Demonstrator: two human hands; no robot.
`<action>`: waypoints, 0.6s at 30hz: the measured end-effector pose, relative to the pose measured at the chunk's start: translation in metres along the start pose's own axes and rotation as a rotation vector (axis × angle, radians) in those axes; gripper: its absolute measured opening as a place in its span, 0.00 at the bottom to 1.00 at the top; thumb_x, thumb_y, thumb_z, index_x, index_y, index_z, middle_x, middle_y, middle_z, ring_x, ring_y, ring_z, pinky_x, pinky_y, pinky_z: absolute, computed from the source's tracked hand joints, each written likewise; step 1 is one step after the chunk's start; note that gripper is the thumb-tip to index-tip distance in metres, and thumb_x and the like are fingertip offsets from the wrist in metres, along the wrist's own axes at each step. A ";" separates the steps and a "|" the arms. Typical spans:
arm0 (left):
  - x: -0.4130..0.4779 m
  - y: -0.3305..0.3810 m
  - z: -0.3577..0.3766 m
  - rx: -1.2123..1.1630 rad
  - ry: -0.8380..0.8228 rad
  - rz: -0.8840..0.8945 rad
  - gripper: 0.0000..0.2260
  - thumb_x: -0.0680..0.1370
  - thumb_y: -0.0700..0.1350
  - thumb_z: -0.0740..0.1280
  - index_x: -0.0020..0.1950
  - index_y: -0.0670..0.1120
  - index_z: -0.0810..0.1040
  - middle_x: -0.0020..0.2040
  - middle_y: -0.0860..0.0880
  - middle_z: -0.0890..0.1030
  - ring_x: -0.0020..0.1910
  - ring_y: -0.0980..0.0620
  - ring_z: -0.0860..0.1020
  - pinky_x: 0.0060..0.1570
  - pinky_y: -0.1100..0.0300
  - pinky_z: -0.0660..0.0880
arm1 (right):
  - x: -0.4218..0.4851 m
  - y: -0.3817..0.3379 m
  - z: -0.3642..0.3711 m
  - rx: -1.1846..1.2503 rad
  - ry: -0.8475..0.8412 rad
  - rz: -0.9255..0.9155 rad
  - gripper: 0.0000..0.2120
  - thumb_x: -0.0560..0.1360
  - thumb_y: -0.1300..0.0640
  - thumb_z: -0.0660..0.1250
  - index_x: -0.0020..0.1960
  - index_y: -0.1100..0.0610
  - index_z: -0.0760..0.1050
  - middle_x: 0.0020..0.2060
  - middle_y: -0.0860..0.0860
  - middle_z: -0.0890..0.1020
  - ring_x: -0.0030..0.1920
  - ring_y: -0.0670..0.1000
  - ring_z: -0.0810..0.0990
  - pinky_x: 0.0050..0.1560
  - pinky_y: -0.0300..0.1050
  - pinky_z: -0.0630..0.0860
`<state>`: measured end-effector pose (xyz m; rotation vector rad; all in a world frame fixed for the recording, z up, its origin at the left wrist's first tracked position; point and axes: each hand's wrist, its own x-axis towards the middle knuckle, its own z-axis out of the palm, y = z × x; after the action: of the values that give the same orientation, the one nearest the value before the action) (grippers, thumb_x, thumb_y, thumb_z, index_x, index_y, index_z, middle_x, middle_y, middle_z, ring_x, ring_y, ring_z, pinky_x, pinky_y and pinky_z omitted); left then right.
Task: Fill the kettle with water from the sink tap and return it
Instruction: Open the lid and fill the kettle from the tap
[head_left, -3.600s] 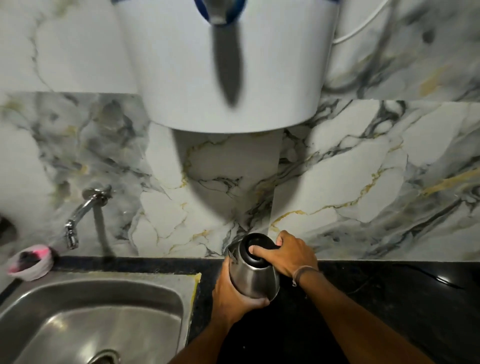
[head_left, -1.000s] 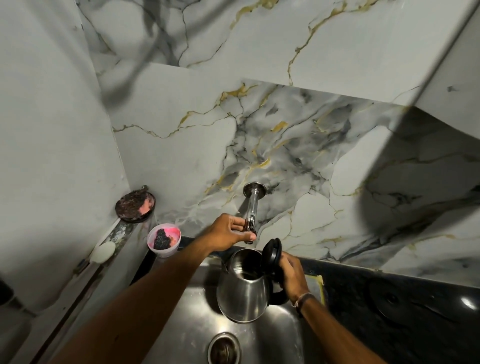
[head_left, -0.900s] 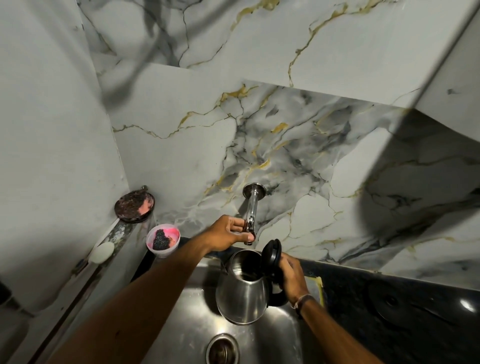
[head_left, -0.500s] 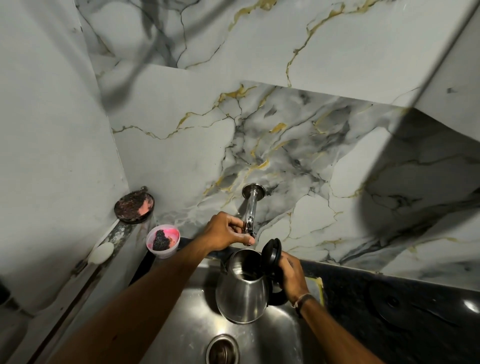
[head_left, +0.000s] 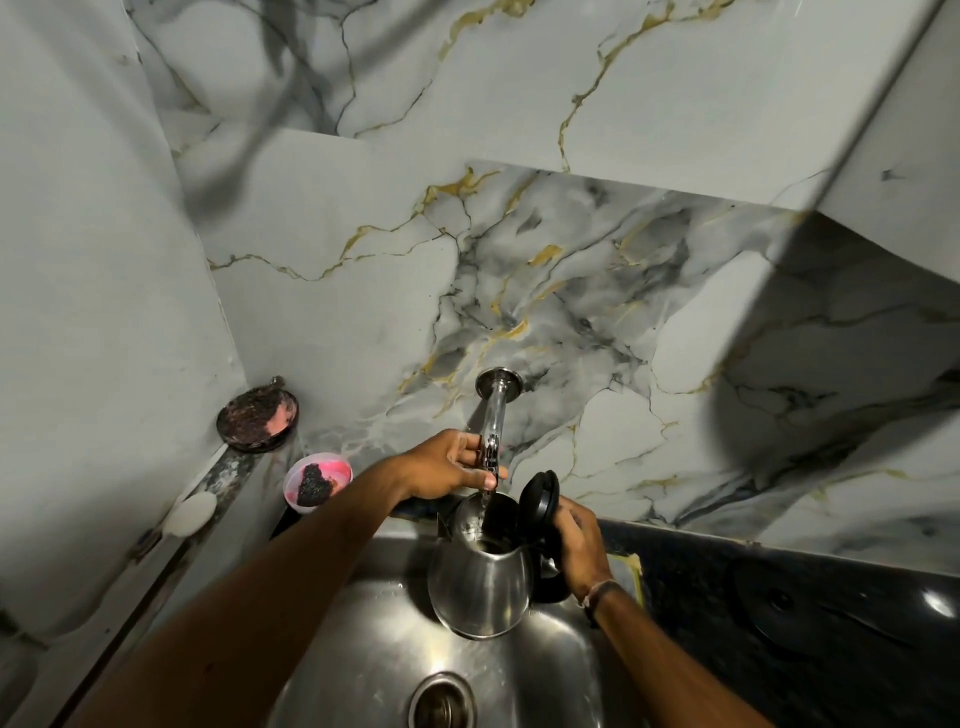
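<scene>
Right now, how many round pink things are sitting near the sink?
2. A pink bowl with dark stuff inside sits at the sink's back left corner. A darker round pink dish leans in the wall corner on the ledge above it. More could be out of view.

Water (head_left: 484, 503) now out of the tap (head_left: 492, 431) into the kettle (head_left: 480, 571).

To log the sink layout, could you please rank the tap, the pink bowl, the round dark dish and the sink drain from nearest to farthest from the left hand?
1. Tap: left hand is on it.
2. Pink bowl: to its left.
3. Round dark dish on the corner ledge and sink drain below: too close to call.
</scene>
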<state>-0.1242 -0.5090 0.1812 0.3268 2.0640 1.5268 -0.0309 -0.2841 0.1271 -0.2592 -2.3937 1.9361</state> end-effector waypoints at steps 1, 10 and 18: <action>0.002 0.000 -0.002 0.006 -0.024 -0.010 0.23 0.82 0.29 0.74 0.76 0.41 0.78 0.67 0.40 0.88 0.59 0.56 0.89 0.55 0.66 0.86 | 0.001 0.000 -0.001 -0.002 0.000 -0.002 0.33 0.70 0.37 0.63 0.44 0.71 0.77 0.37 0.61 0.79 0.44 0.56 0.77 0.51 0.56 0.74; -0.005 0.002 0.001 0.155 0.187 0.069 0.26 0.57 0.66 0.87 0.48 0.52 0.93 0.46 0.51 0.94 0.47 0.52 0.93 0.57 0.52 0.88 | 0.001 0.007 -0.004 -0.023 0.019 0.022 0.35 0.71 0.35 0.63 0.48 0.70 0.81 0.48 0.73 0.83 0.53 0.75 0.82 0.62 0.76 0.80; -0.005 0.008 0.000 0.336 0.238 0.075 0.18 0.65 0.57 0.90 0.47 0.48 0.92 0.42 0.51 0.93 0.47 0.46 0.93 0.59 0.37 0.88 | 0.004 0.004 -0.001 -0.019 -0.001 0.012 0.37 0.69 0.35 0.63 0.47 0.72 0.80 0.48 0.75 0.82 0.45 0.61 0.80 0.60 0.74 0.80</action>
<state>-0.1210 -0.5085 0.1895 0.3648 2.5290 1.3083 -0.0344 -0.2821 0.1226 -0.2742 -2.4178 1.9202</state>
